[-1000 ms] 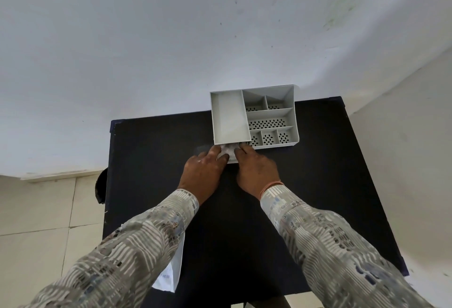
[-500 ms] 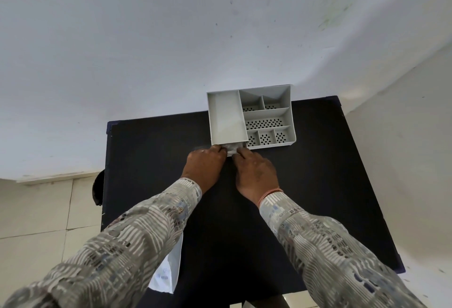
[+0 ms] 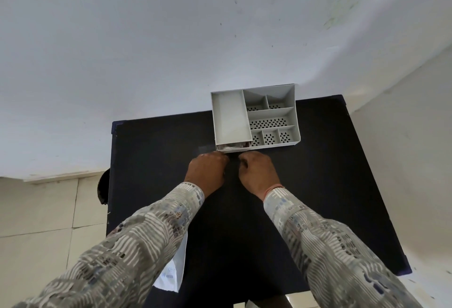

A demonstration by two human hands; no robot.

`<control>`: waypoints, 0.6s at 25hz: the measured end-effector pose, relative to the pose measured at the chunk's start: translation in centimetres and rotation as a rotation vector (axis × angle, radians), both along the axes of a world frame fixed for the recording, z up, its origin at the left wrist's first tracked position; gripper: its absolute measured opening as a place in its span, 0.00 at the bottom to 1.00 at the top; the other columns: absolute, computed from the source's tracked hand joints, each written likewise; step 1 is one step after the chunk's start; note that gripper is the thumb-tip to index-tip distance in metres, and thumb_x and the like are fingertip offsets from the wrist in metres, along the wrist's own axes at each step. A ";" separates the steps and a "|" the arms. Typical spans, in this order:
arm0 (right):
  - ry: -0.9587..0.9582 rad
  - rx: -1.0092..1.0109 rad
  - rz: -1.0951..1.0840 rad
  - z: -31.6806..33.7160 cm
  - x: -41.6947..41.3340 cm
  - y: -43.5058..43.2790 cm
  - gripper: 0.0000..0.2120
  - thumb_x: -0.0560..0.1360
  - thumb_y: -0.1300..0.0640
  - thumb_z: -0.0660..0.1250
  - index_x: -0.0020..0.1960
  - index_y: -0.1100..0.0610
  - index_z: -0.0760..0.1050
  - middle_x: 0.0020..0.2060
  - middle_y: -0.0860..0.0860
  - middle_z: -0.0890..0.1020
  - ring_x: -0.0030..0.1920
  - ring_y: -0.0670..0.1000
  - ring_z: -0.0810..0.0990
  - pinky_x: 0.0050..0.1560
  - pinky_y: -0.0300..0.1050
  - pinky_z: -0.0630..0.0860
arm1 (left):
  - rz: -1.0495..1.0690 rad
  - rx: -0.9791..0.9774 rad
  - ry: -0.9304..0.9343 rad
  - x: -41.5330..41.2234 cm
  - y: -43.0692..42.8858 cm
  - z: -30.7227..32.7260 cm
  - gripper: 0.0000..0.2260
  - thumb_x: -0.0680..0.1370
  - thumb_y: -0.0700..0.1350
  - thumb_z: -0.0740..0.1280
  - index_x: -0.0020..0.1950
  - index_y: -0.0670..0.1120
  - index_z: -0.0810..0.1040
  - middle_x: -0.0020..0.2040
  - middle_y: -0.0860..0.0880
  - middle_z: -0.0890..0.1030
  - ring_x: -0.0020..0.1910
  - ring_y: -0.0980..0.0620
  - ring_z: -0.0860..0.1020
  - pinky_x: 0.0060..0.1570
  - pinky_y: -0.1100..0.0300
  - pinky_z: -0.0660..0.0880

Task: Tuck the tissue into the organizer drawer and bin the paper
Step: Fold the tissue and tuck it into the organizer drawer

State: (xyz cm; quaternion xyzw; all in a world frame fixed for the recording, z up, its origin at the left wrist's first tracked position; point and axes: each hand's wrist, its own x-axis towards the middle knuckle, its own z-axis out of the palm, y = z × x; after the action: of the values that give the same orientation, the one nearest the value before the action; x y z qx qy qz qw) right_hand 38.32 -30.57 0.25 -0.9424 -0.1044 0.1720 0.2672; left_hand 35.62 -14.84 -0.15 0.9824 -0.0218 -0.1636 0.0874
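Note:
A grey plastic organizer with several compartments stands at the far edge of the black table. A strip of white tissue shows in the drawer slot at its near left end. My left hand and my right hand are side by side just in front of that slot, fingers curled, knuckles up. Whether the fingertips touch the drawer front is hidden. A white paper lies at the table's near left edge, partly under my left sleeve.
The table stands against a white wall, with another wall on the right. Beige floor tiles lie to the left. A dark round object sticks out at the table's left side.
The tissue that stuck out in front of the organizer now sits almost wholly in the drawer slot. Both hands have curled and drawn slightly back from it.

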 end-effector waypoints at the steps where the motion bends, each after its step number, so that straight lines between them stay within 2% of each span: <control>1: 0.028 -0.011 0.023 0.0 0.6 0.3 0.16 0.79 0.65 0.64 0.64 0.65 0.82 0.61 0.62 0.85 0.63 0.62 0.82 0.69 0.49 0.74 | 0.009 -0.015 -0.006 0.1 0.0 0.1 0.15 0.78 0.45 0.69 0.64 0.51 0.82 0.62 0.47 0.84 0.57 0.40 0.85 0.53 0.44 0.84; 6: 0.127 -0.035 0.051 0.0 1.7 0.1 0.22 0.79 0.66 0.64 0.73 0.64 0.75 0.70 0.62 0.79 0.72 0.61 0.76 0.74 0.49 0.69 | 0.048 -0.103 0.094 0.0 0.0 0.1 0.24 0.77 0.49 0.70 0.74 0.50 0.76 0.73 0.46 0.77 0.66 0.38 0.81 0.60 0.42 0.82; 9: 0.148 -0.007 0.102 0.4 -0.4 -0.4 0.25 0.80 0.64 0.65 0.77 0.61 0.71 0.76 0.60 0.74 0.77 0.58 0.71 0.79 0.48 0.64 | 0.168 -0.247 0.105 -2.6 1.0 0.8 0.25 0.77 0.53 0.72 0.75 0.51 0.77 0.72 0.46 0.79 0.67 0.42 0.81 0.66 0.47 0.78; 12: 0.082 0.067 0.160 0.8 -3.5 0.3 0.29 0.80 0.60 0.67 0.80 0.56 0.68 0.80 0.56 0.69 0.80 0.55 0.66 0.80 0.46 0.60 | 0.365 -0.345 0.014 -6.9 2.5 1.8 0.27 0.76 0.53 0.75 0.74 0.51 0.78 0.71 0.48 0.80 0.65 0.46 0.81 0.67 0.51 0.76; 15: 0.100 0.064 0.261 0.3 -6.1 3.0 0.25 0.80 0.52 0.69 0.76 0.56 0.75 0.74 0.55 0.77 0.75 0.55 0.72 0.77 0.46 0.65 | 0.619 -0.360 -0.009 -12.5 4.6 1.8 0.28 0.75 0.51 0.77 0.74 0.49 0.77 0.72 0.46 0.79 0.68 0.43 0.79 0.67 0.50 0.75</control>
State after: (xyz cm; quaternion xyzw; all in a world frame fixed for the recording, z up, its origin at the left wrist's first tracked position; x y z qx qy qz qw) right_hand 32.25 -27.57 0.56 -0.9021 -0.2181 0.2485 0.2775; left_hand 23.12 -10.24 1.67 0.9119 0.2480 -0.1188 0.3046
